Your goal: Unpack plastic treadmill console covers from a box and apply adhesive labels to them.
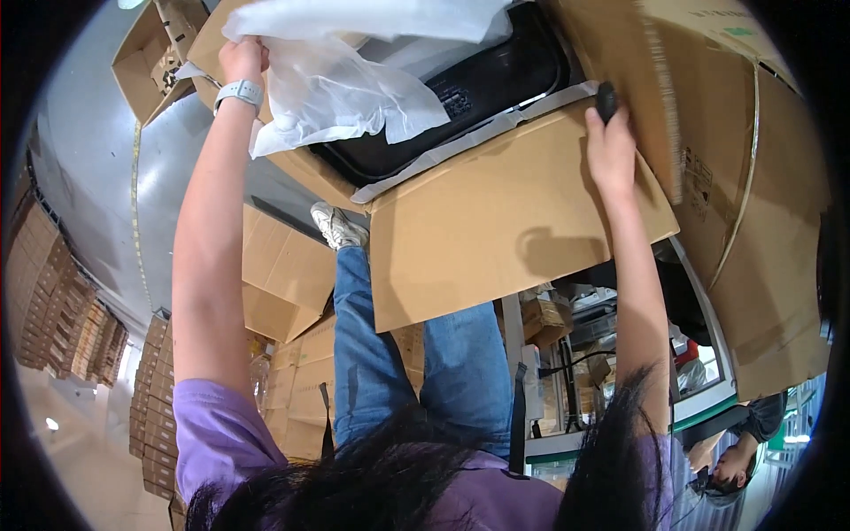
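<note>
My left hand (243,60) is closed on a sheet of translucent white plastic wrap (345,93), lifting it at the far left of an open cardboard box (505,203). Under the wrap, inside the box, lies a black item with rounded corners (531,66) and a small label; the wrap hides part of it. My right hand (613,150) is closed around a small black object with a rounded end (606,103), probably a handle; the rest of it is hidden. That hand rests by the right side of the box's near flap, which is folded out toward me. A pale strip runs along the flap's fold.
A large carton (761,203) stands close on the right. An open box (159,62) sits at the far left, with another (283,265) by my leg. Stacked cartons (62,301) line the left. A cluttered shelf (567,354) is below the flap. Another person (730,451) is at lower right.
</note>
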Demonstrator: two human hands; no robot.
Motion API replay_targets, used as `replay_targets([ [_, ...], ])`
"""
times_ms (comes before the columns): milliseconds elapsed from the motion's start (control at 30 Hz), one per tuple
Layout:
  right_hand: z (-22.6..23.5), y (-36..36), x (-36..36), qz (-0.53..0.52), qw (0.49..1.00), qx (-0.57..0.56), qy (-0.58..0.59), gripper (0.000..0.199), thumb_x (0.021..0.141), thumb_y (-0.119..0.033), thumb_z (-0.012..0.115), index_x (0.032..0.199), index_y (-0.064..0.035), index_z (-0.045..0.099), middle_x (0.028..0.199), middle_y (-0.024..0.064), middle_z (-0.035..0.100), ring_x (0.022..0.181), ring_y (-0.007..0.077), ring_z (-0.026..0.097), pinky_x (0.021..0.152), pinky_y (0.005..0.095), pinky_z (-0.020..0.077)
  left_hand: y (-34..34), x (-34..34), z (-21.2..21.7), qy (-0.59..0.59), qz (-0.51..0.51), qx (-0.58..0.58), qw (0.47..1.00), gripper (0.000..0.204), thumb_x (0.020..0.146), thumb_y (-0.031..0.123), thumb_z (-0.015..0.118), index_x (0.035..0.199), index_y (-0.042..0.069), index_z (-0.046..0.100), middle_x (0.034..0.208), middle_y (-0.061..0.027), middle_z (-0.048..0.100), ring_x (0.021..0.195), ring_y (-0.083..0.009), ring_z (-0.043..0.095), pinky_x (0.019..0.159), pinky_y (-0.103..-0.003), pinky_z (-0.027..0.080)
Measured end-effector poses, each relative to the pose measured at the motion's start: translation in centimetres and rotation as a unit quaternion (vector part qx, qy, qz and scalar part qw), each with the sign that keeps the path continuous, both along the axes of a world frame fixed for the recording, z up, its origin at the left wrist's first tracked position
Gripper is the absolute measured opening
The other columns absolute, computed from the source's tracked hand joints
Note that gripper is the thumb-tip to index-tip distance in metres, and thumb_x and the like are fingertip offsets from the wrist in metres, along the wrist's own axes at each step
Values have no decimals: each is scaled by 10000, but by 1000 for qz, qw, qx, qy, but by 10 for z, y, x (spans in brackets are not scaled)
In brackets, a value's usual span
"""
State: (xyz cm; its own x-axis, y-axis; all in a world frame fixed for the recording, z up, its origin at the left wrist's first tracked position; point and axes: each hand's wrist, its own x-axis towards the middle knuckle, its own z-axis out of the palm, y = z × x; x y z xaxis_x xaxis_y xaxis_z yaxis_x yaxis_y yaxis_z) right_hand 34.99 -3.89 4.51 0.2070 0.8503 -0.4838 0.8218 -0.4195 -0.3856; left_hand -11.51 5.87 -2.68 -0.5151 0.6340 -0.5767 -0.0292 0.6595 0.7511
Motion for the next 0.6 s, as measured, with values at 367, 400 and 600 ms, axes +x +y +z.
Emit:
replay_targets([
  [367,-17,21,28,-10,989,142,-32,376,874,-181,557,1171,32,468,1150,233,495,1067,376,503,929,395,388,-102,-18,-13,-4,-707,-95,701,502,763,355,718,1035,-55,620,1045,-136,656,954,-238,629,858,-316,477],
  [400,-20,19,29,-7,988,148,-41,382,873,-179,557,1180,28,463,1161,231,490,1073,376,499,933,394,387,-123,-14,-22,18,-699,-82,710,510,803,396,667,1061,-41,616,890,-98,641,804,-212,616,738,-310,485],
  [600,-17,21,35,-25,991,119,-61,410,880,-199,547,1211,19,442,1195,219,481,1104,376,488,938,399,389,-137,11,-44,-338,-32,-280,898,222,884,265,578,846,46,575,489,22,306,383,-116,299,379,-299,227],
])
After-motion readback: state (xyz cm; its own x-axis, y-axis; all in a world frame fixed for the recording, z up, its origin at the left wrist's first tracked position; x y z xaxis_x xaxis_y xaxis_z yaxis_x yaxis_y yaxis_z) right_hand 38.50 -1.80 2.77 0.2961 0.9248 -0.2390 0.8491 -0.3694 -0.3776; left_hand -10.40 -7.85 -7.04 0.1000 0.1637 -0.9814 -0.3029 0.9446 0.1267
